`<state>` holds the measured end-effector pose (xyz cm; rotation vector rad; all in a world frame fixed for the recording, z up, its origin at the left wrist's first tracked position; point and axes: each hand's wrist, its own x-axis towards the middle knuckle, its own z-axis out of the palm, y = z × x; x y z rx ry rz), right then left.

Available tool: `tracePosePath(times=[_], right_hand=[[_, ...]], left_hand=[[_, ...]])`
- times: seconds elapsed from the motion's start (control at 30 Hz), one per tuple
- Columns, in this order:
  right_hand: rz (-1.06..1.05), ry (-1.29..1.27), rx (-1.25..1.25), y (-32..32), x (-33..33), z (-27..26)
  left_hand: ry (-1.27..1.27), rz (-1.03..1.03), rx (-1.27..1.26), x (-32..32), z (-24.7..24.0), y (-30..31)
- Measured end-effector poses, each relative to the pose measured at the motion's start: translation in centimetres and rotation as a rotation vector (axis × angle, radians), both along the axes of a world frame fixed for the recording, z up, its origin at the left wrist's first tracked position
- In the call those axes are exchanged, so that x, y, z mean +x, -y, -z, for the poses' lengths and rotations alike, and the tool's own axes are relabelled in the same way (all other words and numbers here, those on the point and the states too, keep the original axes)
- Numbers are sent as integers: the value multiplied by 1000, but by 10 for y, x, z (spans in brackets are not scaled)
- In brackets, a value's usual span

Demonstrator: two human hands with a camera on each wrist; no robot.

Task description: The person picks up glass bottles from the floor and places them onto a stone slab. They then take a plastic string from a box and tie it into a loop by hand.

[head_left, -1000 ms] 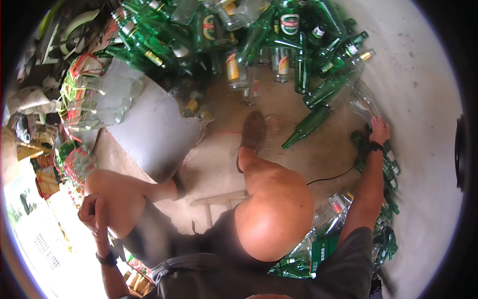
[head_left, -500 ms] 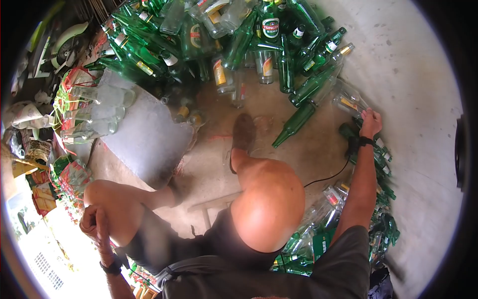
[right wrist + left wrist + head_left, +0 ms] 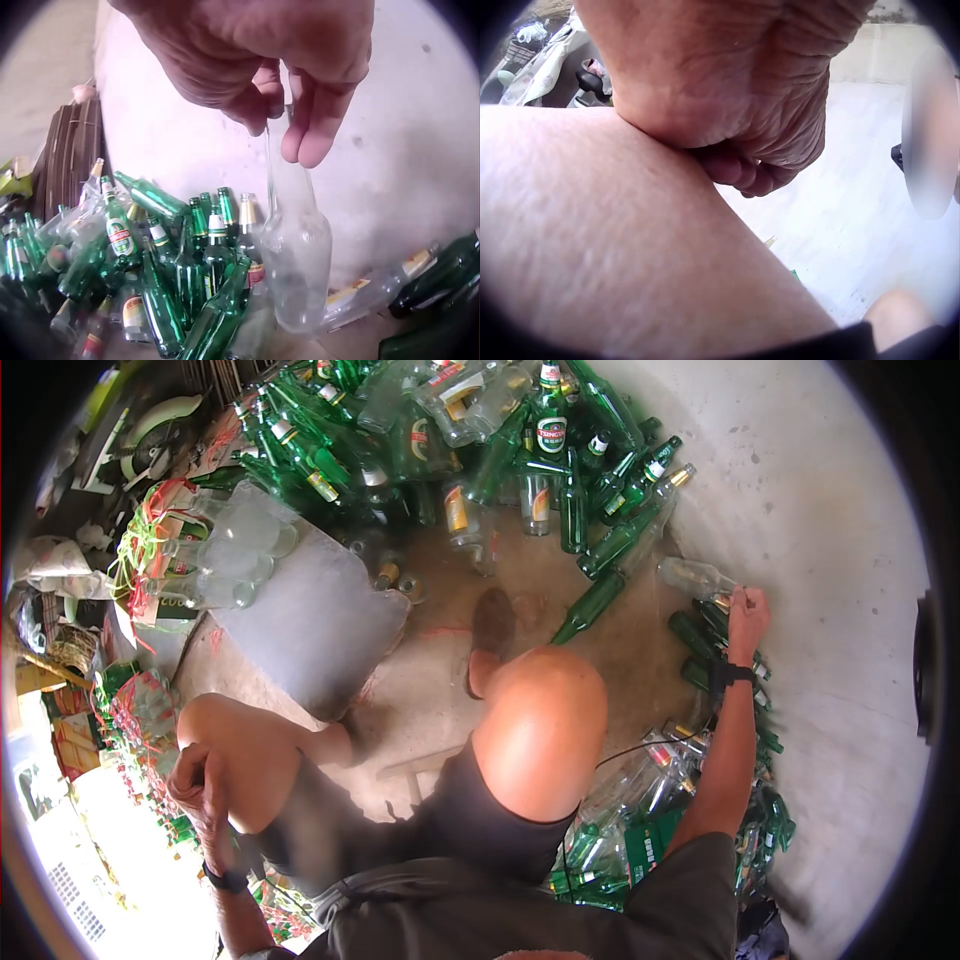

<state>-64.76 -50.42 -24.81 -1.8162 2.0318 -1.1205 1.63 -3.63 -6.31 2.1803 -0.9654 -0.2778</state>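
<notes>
A clear glass bottle (image 3: 298,259) hangs by its neck from my right hand (image 3: 748,625), whose thumb and fingers pinch it near the mouth. In the head view this bottle (image 3: 690,574) points away to the left, beside the pale wall. Under it in the right wrist view lies another clear bottle (image 3: 375,291) with a yellow and white label. Dark green bottles (image 3: 692,635) lie on the floor just below my right hand. My left hand (image 3: 198,785) rests on the left knee, fingers loosely curled around nothing; the left wrist view has it against bare skin.
A big heap of green and clear bottles (image 3: 400,445) fills the far side. One green bottle (image 3: 590,605) lies nearer my foot. Tied clear bottles (image 3: 225,560) lie on a grey sheet (image 3: 310,620) at left. More bottles (image 3: 620,800) and a black cord (image 3: 640,745) are beside my right leg.
My right hand has lifted the clear bottle by its neck and drawn it slightly toward me. The head view has shifted a little; the left hand stays on the knee.
</notes>
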Motion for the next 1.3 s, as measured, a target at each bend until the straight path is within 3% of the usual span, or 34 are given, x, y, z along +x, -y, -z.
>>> tracePosePath(times=[0.03, 0.1, 0.17, 0.23, 0.3, 0.33, 0.4, 0.57, 0.63, 0.83, 1.1, 1.3], right_hand=[[-10, 4, -8, -5, 1, -9], [-185, -403, -64, -11, 4, -24], [-326, -450, -115, -23, 22, -43], [-486, -320, -118, -28, 30, -50], [-373, -164, 344, -11, 25, -46], [-403, -157, 338, -13, 51, -58], [-567, 97, 179, -53, 126, -106], [-710, 129, 145, -90, 247, -171], [-862, -4, 100, -106, 299, -199], [-1225, 20, -33, -121, 434, -227], [-1525, 52, -142, -170, 586, -216], [-1608, -39, -203, -206, 653, -183]], left_hand=[[4, -10, -8, 0, 0, 0], [12, 33, -24, 3, 0, -5], [103, -2, 28, 0, -5, -7], [91, 13, 70, -3, -14, -9], [85, 63, -59, 4, -4, -13], [98, 35, -59, 4, -5, -14], [31, 73, -108, 3, -5, -13], [14, 33, -114, 8, -3, -33], [47, 42, -173, 10, 0, -37], [-25, 53, -261, 12, 3, -49], [-106, 32, -271, 12, 0, -57], [-80, 44, -288, 14, 6, -59]])
